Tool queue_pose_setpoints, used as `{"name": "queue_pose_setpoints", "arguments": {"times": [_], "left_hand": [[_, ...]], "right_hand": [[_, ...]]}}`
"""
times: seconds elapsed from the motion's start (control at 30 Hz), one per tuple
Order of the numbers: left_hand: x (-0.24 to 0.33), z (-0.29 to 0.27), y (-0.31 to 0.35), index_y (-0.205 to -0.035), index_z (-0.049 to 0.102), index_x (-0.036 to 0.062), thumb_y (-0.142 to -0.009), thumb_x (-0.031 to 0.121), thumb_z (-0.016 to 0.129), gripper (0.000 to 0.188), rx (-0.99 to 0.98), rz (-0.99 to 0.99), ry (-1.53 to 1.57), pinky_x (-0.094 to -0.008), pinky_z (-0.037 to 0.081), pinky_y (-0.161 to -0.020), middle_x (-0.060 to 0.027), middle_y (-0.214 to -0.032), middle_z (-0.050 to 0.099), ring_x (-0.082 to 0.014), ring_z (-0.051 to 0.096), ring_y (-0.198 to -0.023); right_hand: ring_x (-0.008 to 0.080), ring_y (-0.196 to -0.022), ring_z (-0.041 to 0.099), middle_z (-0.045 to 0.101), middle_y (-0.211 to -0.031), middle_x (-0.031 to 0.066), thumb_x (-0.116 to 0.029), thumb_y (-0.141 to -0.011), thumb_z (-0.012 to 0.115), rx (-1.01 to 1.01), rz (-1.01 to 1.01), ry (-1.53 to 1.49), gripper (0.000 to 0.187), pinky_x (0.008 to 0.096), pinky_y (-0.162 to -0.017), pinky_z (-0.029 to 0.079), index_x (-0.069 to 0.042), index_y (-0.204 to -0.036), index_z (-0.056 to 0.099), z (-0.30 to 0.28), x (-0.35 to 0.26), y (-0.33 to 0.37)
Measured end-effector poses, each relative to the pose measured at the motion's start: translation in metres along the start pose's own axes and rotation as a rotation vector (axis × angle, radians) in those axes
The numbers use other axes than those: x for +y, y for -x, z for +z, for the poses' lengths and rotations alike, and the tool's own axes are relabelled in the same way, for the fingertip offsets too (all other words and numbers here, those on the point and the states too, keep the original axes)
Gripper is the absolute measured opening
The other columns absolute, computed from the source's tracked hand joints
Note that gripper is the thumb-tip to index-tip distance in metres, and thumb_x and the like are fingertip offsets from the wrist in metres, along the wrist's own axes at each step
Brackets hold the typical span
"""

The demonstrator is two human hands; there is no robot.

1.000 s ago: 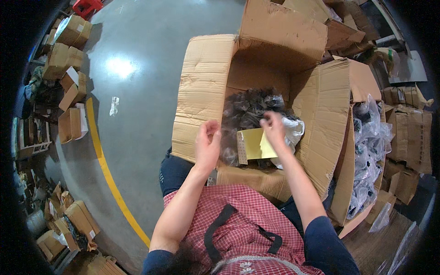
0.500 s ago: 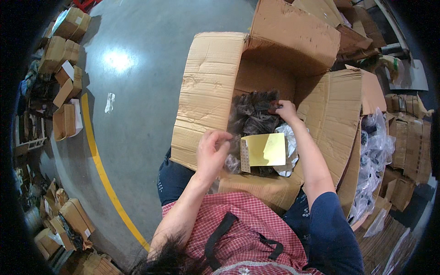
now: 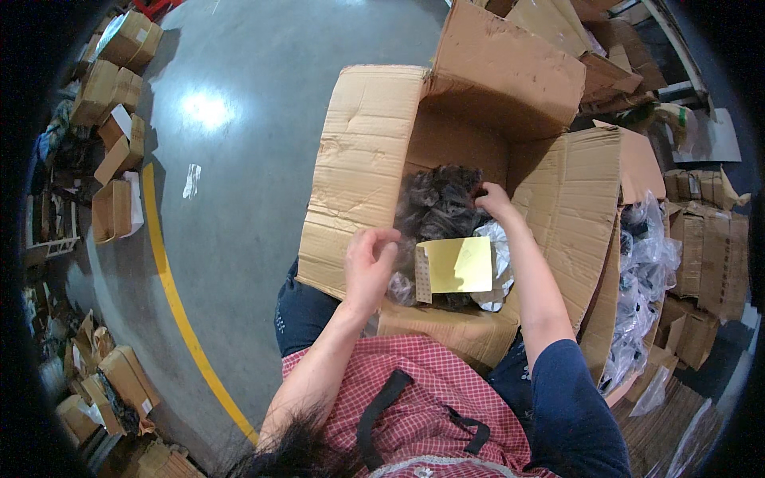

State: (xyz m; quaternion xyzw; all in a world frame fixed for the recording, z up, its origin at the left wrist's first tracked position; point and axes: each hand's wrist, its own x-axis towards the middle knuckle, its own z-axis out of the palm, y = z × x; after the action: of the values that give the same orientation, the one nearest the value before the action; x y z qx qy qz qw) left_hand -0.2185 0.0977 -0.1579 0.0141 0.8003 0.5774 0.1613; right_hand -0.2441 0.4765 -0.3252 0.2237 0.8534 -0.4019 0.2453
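A large open cardboard box (image 3: 454, 325) stands in front of me with its flaps spread. Inside it lie dark items wrapped in thin, crinkled plastic (image 3: 450, 211). My right hand (image 3: 496, 203) reaches in at their far right edge, its fingers bent onto the dark plastic bag there. By the left flap, my left hand (image 3: 370, 263) is curled beside some clear plastic (image 3: 402, 287); its fingertips are partly hidden, and what they pinch cannot be made out. A yellow card (image 3: 460, 264) with a brown perforated strip lies on the near contents, next to crumpled silvery wrapping (image 3: 497, 275).
To the right, another carton holds things in clear plastic bags (image 3: 637, 287). More cardboard boxes (image 3: 709, 263) are stacked beyond it. Several cartons (image 3: 111, 211) line the left side, past a yellow floor line (image 3: 179, 303). A wooden board surface (image 3: 669, 430) shows at lower right.
The dark plastic-wrapped items have shifted slightly in shape near my right hand. Both hands stay in nearly the same places; the whole view has moved a little.
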Motion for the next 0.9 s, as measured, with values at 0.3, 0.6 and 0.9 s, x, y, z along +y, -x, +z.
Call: {"name": "queue_pose_setpoints", "arguments": {"times": [0.3, 0.6, 0.9], "left_hand": [[-0.014, 0.002, -0.001, -0.109, 0.066, -0.0005, -0.083, 0.003, 0.066, 0.027, 0.054, -0.098, 0.188, -0.0335, 0.052, -0.086, -0.0121, -0.103, 0.067, -0.0222, 0.064, -0.094], [-0.01, 0.002, -0.007, -0.115, 0.062, 0.0021, -0.09, 0.004, 0.067, 0.025, -0.052, -0.284, 0.669, -0.0275, 0.052, -0.085, -0.0033, -0.1, 0.065, -0.0131, 0.063, -0.095], [0.034, 0.034, 0.028, -0.151, 0.029, 0.0145, -0.092, 0.015, 0.068, 0.071, -0.443, -0.256, 0.897, -0.0365, 0.051, -0.095, -0.0122, -0.134, 0.051, -0.0227, 0.058, -0.113]], "right_hand": [[0.0295, -0.112, 0.062, 0.063, -0.128, 0.0172, -0.002, -0.067, 0.075, 0.251, 0.084, -0.493, 0.075, 0.0351, -0.094, 0.05, 0.006, -0.136, 0.049, 0.002, -0.008, 0.017], [0.0305, -0.113, 0.059, 0.059, -0.128, 0.0165, 0.01, -0.085, 0.06, 0.468, -0.08, -1.511, 0.049, 0.0489, -0.094, 0.056, -0.002, -0.131, 0.049, -0.011, 0.02, 0.098], [0.0286, -0.125, 0.055, 0.059, -0.132, 0.0118, -0.001, -0.077, 0.072, 0.36, -0.386, -0.432, 0.052, 0.0406, -0.111, 0.041, -0.007, -0.127, 0.059, 0.077, -0.167, 0.26]]}}
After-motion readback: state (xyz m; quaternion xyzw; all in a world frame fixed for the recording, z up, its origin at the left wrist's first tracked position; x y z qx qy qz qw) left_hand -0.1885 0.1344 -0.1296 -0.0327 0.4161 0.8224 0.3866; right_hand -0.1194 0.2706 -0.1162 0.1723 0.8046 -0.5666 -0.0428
